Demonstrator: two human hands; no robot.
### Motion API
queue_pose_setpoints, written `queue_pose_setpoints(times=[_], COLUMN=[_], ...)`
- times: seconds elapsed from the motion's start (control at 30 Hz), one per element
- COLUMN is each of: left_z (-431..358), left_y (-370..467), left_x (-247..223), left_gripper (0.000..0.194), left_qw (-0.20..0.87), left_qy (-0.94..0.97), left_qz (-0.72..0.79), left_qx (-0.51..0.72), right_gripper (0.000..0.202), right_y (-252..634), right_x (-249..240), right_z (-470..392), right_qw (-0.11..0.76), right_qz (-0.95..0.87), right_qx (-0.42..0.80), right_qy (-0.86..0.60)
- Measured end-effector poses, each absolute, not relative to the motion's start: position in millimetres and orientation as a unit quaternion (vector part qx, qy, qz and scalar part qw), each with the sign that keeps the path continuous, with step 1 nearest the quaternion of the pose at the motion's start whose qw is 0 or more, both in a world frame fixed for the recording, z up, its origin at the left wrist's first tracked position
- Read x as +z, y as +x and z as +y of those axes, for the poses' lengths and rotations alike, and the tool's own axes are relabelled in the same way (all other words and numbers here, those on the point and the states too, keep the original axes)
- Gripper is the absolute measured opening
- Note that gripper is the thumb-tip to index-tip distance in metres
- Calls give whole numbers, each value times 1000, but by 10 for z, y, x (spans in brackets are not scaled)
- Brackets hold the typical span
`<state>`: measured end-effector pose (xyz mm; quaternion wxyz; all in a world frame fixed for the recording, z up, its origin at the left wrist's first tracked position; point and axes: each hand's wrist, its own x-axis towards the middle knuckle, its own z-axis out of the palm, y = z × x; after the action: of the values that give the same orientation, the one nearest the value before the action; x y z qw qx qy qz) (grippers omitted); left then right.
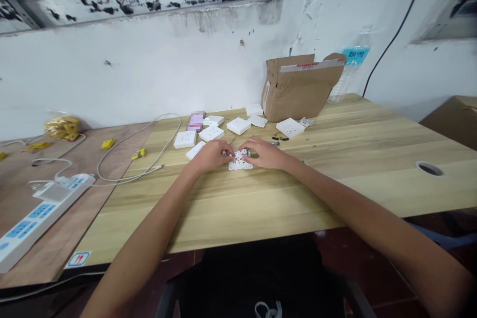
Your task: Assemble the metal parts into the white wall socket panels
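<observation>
A white wall socket part (240, 164), its inner side with slots and small fittings facing up, lies on the wooden table between my hands. My left hand (214, 155) has thumb and fingers curled in a pinch on its left side. From the other side my right hand (264, 153) pinches at its upper right, thumb on the face. Anything small between the fingertips is too tiny to make out. Just beyond my hands are several white socket panels, including one square panel (239, 125) and another near the left (185, 139).
A brown cardboard box (298, 92) stands against the wall, with a plastic bottle (345, 72) behind it. Small dark and brass pieces (280, 137) lie beyond my right hand. On the left are a white cable (99, 169), yellow pieces (108, 144) and a power strip (40, 216).
</observation>
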<state>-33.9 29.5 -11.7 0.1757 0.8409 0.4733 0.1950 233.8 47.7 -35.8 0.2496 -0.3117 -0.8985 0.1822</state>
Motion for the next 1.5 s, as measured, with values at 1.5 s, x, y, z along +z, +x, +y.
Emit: queue_pose_setpoints(times=[1.5], left_z=[348], left_y=[-484], left_x=[-107], left_gripper=[26], left_qw=[210], left_qy=[838], left_qz=[435], left_qx=[256], right_gripper=[30], right_y=[2357], right_x=[-319], right_z=[475], right_qw=[234], right_qz=[-906], right_qx=[183], right_qy=[-302])
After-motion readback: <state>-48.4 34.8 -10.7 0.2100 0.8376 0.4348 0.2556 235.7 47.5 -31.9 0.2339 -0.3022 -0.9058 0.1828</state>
